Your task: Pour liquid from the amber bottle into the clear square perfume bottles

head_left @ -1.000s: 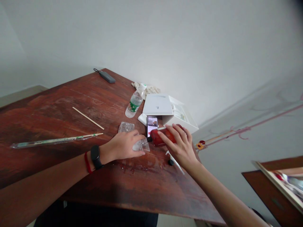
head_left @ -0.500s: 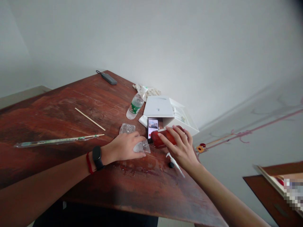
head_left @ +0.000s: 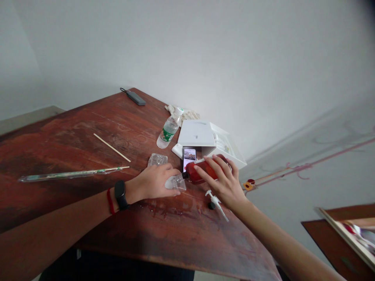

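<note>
My left hand (head_left: 155, 180), with a black band and a red cord at the wrist, is closed around a small clear plastic container (head_left: 175, 182). Part of that container is hidden by the fingers. My right hand (head_left: 225, 181) grips a bottle of red liquid (head_left: 195, 173), tipped nearly on its side. Its dark neck points left and meets the container's edge; whether liquid flows I cannot tell. Just behind my left hand lies another clear plastic piece (head_left: 158, 159). A white pump head (head_left: 215, 201) and a small black cap (head_left: 211, 205) lie below the red bottle.
A lit phone (head_left: 190, 155) leans against a white box (head_left: 196, 132). A green-labelled plastic bottle (head_left: 166, 134) stands behind. Wet patches (head_left: 164, 210) mark the wooden table (head_left: 73, 136) in front. A loose stick (head_left: 111, 147) and a wrapped one (head_left: 73, 173) lie left; a grey device (head_left: 136, 97) sits at the far corner.
</note>
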Available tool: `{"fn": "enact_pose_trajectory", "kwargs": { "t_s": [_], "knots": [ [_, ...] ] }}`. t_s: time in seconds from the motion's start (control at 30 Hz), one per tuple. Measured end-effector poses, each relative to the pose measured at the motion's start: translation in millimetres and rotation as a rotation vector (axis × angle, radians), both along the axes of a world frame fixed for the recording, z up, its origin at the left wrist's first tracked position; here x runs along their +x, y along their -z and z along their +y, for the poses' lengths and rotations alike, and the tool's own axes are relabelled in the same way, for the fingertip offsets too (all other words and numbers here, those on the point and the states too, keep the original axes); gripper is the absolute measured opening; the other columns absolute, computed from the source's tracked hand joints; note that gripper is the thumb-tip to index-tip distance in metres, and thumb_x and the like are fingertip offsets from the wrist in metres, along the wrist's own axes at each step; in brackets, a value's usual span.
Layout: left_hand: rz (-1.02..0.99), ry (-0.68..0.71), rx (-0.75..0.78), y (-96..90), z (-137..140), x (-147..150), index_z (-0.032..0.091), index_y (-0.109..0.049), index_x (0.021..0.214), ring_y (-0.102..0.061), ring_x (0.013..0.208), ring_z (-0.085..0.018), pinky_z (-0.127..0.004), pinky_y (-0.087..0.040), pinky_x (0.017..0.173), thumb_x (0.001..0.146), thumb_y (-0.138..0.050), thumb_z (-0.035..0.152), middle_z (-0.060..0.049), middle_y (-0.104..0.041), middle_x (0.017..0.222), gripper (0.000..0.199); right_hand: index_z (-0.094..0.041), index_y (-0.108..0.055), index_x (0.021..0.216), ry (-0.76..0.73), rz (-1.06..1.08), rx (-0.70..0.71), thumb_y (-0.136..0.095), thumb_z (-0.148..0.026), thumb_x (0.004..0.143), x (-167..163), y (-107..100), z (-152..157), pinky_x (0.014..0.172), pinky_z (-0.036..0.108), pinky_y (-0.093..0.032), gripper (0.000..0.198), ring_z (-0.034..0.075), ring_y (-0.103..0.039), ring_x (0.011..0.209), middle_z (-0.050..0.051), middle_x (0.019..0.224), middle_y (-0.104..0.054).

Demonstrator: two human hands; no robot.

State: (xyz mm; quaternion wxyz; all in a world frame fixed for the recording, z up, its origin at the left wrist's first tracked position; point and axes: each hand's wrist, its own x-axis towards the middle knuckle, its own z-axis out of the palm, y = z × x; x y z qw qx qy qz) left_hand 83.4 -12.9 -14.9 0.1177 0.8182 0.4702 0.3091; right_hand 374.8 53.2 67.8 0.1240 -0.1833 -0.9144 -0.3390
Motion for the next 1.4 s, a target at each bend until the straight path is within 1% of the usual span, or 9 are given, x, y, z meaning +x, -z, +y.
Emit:
{"fn": "enact_pose_trajectory", "kwargs": {
  "t_s": [0.17,0.27,0.37,0.47,0.7,1.0,1.1,1.23,1.4],
  "knots": [
    [-0.019,0.005,-0.016,-2.8,-1,-1,0.024,-0.066,0.138,-0.074,0.105,-0.029,-0.039,-0.059,0.093,0.096,-0.076,0.061,-0.01,-0.071,0.123,0.057,-0.04,-0.028,0.173,-0.001,-0.013,-0.018,-0.072,-0.011,0.097,-2,-5,-1,0.125,0.058,-0.03,0.092,0.036,-0.052,0.145,0.012,0.154,-0.062],
    [-0.021,0.01,-0.042,-5.7,-2,-1,0.023,-0.067,0.136,-0.074,0.104,-0.03,-0.039,-0.059,0.093,0.096,-0.076,0.06,-0.011,-0.072,0.123,0.056,-0.041,-0.034,0.17,0.008,-0.025,-0.025,-0.071,-0.009,0.096,-3,-7,-2,0.126,0.059,-0.029,0.089,0.035,-0.052,0.146,0.012,0.156,-0.062],
    [-0.005,0.001,-0.073,-7.4,-2,-1,0.022,-0.068,0.137,-0.075,0.104,-0.032,-0.041,-0.059,0.091,0.095,-0.077,0.06,-0.011,-0.072,0.124,0.057,-0.041,-0.033,0.171,0.007,-0.028,-0.023,-0.071,-0.008,0.096,-3,-7,-2,0.126,0.059,-0.029,0.09,0.036,-0.052,0.146,0.012,0.157,-0.061],
    [-0.013,-0.002,-0.067,-8.7,-2,0,0.022,-0.067,0.137,-0.075,0.105,-0.032,-0.042,-0.058,0.092,0.095,-0.077,0.061,-0.011,-0.072,0.125,0.058,-0.042,-0.032,0.171,0.001,-0.023,-0.017,-0.071,-0.009,0.096,-3,-7,-2,0.126,0.059,-0.029,0.091,0.036,-0.052,0.146,0.011,0.157,-0.061],
    [-0.011,0.005,-0.078,-9.6,-3,0,0.022,-0.068,0.136,-0.075,0.106,-0.032,-0.04,-0.058,0.09,0.094,-0.078,0.061,-0.011,-0.073,0.125,0.058,-0.042,-0.036,0.169,0.001,-0.029,-0.017,-0.073,-0.016,0.098,0,-5,0,0.126,0.059,-0.029,0.084,0.036,-0.052,0.146,0.01,0.156,-0.062],
    [-0.025,0.018,-0.074,-9.4,-2,-1,0.021,-0.068,0.135,-0.075,0.108,-0.033,-0.042,-0.058,0.093,0.095,-0.077,0.062,-0.012,-0.074,0.125,0.058,-0.044,-0.031,0.171,0.01,-0.025,0.016,-0.077,-0.013,0.095,-2,-5,-3,0.127,0.06,-0.027,0.094,0.036,-0.052,0.146,0.009,0.155,-0.064],
    [-0.012,0.009,-0.084,-10.1,-3,-1,0.022,-0.068,0.135,-0.075,0.105,-0.033,-0.042,-0.058,0.09,0.094,-0.078,0.06,-0.011,-0.074,0.124,0.057,-0.044,-0.03,0.172,0.004,-0.027,0.023,-0.076,-0.014,0.096,-3,-6,-4,0.127,0.06,-0.027,0.093,0.036,-0.052,0.146,0.009,0.156,-0.063],
    [-0.025,0.006,-0.062,-7.8,-2,0,0.022,-0.066,0.137,-0.075,0.107,-0.033,-0.042,-0.057,0.093,0.094,-0.078,0.06,-0.01,-0.073,0.124,0.059,-0.044,-0.029,0.172,-0.006,-0.034,0.025,-0.075,-0.015,0.097,-5,-9,-4,0.128,0.059,-0.026,0.092,0.035,-0.052,0.146,0.009,0.157,-0.063],
    [-0.013,0.011,-0.054,-4.9,0,0,0.022,-0.068,0.134,-0.075,0.104,-0.032,-0.041,-0.058,0.09,0.095,-0.076,0.061,-0.011,-0.073,0.122,0.056,-0.045,-0.031,0.171,0.005,-0.037,0.022,-0.074,-0.015,0.097,-3,-8,-3,0.127,0.059,-0.027,0.091,0.035,-0.051,0.147,0.008,0.155,-0.064]
  ]
}}
